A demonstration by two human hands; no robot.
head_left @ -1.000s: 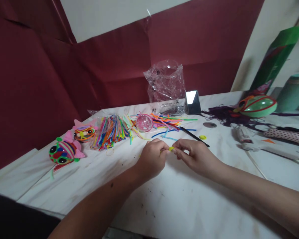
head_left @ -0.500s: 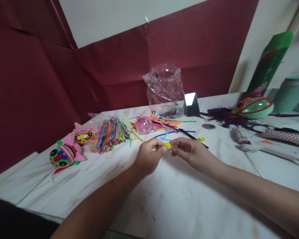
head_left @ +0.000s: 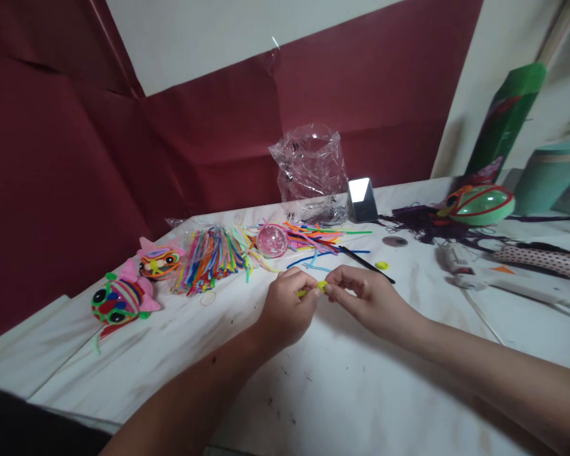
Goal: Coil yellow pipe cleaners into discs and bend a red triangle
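Note:
Between the fingertips of both hands is a yellow pipe cleaner, partly coiled; a short straight length shows inside my left grip. My left hand pinches it from the left, thumb toward me. From the right, my right hand pinches the same piece with thumb and forefinger. Most of the coil is hidden by fingers. Just beyond the right hand, a second yellow coil lies flat on the table, near a black pipe cleaner.
Behind the hands are a bundle of colourful pipe cleaners and a clear plastic dome. Decorated fish figures sit at left. A phone leans near a plastic bag. To the right lie a glue gun and a green balloon-shaped figure.
The yellow coil has turned from face-on to edge-on between the fingertips, and a straight length now shows in my left hand. The view has shifted slightly.

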